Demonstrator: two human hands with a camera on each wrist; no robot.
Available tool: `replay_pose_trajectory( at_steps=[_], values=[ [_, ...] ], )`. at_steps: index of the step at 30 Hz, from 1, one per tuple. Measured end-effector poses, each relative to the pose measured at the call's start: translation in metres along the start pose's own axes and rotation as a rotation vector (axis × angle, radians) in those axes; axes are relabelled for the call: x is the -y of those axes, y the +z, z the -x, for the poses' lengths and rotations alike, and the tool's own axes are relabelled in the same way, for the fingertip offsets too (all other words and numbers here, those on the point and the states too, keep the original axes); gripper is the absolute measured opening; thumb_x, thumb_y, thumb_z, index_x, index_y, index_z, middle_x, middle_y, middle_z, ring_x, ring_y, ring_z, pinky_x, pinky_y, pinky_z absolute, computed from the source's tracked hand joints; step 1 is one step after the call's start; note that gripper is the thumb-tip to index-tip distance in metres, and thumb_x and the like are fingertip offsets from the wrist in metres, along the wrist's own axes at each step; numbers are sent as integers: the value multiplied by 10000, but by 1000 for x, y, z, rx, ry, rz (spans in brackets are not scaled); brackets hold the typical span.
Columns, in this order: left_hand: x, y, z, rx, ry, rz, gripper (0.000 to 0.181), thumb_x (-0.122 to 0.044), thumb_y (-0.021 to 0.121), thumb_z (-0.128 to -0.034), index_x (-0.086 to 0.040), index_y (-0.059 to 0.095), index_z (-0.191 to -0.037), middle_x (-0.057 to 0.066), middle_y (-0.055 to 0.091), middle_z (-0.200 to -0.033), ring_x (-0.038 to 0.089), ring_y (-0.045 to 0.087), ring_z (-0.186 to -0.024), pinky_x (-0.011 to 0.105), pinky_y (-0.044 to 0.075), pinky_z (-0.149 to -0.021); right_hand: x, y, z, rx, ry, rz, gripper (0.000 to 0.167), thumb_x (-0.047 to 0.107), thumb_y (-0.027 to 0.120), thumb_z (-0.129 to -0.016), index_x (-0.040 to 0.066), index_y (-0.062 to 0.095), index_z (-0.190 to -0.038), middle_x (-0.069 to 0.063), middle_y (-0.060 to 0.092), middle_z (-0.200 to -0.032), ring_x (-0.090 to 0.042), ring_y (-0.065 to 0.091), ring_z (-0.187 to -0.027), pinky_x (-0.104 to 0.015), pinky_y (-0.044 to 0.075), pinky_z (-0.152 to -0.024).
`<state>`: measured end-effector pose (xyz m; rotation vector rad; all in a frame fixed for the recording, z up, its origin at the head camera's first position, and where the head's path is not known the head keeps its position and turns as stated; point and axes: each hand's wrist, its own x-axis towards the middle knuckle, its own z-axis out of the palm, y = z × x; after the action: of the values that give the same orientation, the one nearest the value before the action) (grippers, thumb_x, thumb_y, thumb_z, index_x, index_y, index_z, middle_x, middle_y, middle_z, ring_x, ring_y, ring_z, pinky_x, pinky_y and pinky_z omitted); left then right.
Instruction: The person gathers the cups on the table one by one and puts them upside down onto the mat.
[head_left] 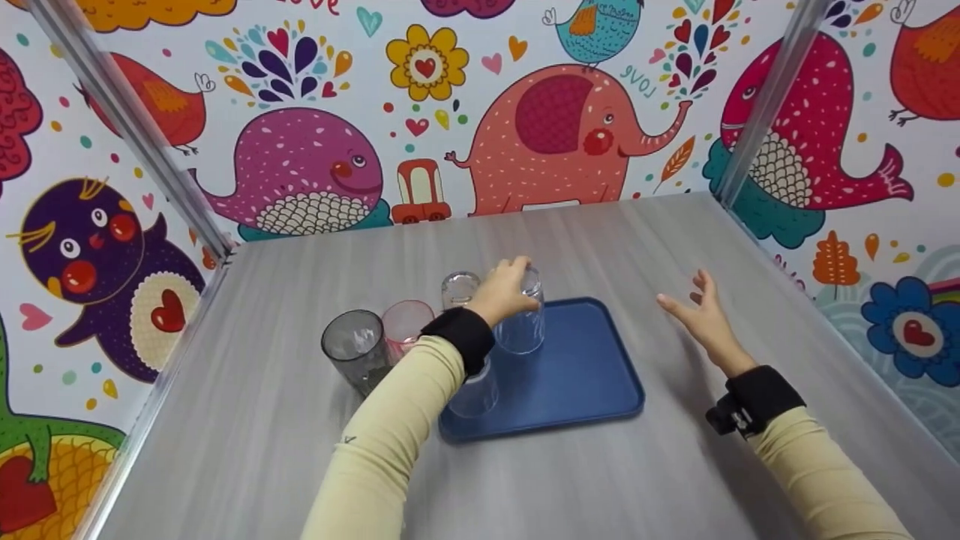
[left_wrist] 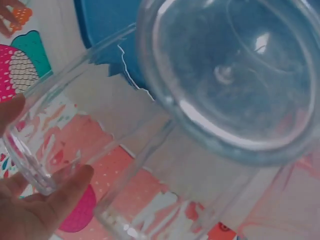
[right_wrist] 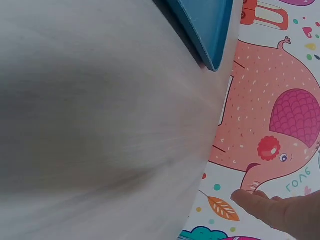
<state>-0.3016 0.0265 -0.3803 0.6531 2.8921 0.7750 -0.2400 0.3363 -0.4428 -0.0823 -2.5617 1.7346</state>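
Observation:
My left hand (head_left: 504, 294) grips the upper end of a clear glass (head_left: 523, 330) over the back left part of the blue tray (head_left: 581, 367). In the left wrist view, the fingers and thumb curl round the end of that glass (left_wrist: 95, 115). A second clear glass (head_left: 475, 394) stands upside down at the tray's front left, partly behind my wrist; its round base (left_wrist: 225, 75) fills the upper right of the left wrist view. Another clear glass (head_left: 460, 289) is just left of my hand. To the right of the tray, my right hand (head_left: 705, 322) hangs with fingers spread, holding nothing.
A dark grey glass (head_left: 354, 341) and a pink glass (head_left: 407, 322) stand left of the tray, partly behind my left sleeve. Patterned panels with metal corner posts border the grey table (head_left: 255, 390) at the back and both sides.

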Motion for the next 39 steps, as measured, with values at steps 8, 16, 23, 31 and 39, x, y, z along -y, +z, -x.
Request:
replay_pose_trajectory(
  at_steps=[8, 16, 23, 31, 39],
  values=[
    [5, 11, -9, -17, -75, 12, 649, -173, 735, -729, -50, 437, -1292, 189, 506, -1206, 329, 494, -1117, 420, 419, -936, 1, -6, 6, -2, 4, 3, 926, 356, 551, -899, 71, -141, -1444, -206, -67, -1510, -413, 55, -1360, -587, 177, -1052],
    [3, 16, -7, 1, -87, 21, 649, -180, 687, -778, -67, 387, -1342, 186, 445, -1255, 324, 474, -1136, 404, 419, -941, -3, -5, 8, -5, 14, -8, 909, 283, 552, -906, 56, -145, -1442, -237, -57, -1502, -424, 65, -1357, -575, 187, -1053],
    [2, 17, -7, -18, -89, -50, 698, -209, 685, -790, -71, 343, -1382, 192, 416, -1302, 342, 438, -1176, 408, 395, -968, -4, -3, 7, -18, 12, -1, 928, 297, 562, -896, 50, -148, -1440, -240, -41, -1499, -424, 72, -1354, -557, 195, -1055],
    [12, -28, 11, -106, 30, -29, 771, -302, 637, -852, -73, 206, -1448, 179, 296, -1434, 310, 304, -1314, 414, 283, -1070, 2, -7, 11, 5, -3, 32, 932, 335, 558, -896, 41, -140, -1440, -237, -54, -1502, -423, 55, -1357, -580, 185, -1048],
    [77, -102, 58, -242, -14, -18, 729, -300, 589, -883, -27, 203, -1438, 214, 252, -1449, 354, 256, -1325, 476, 210, -1088, 5, -23, 14, 38, 4, 90, 927, 367, 534, -907, 60, -163, -1436, -245, -88, -1498, -449, 35, -1350, -631, 159, -1027]
  ],
)
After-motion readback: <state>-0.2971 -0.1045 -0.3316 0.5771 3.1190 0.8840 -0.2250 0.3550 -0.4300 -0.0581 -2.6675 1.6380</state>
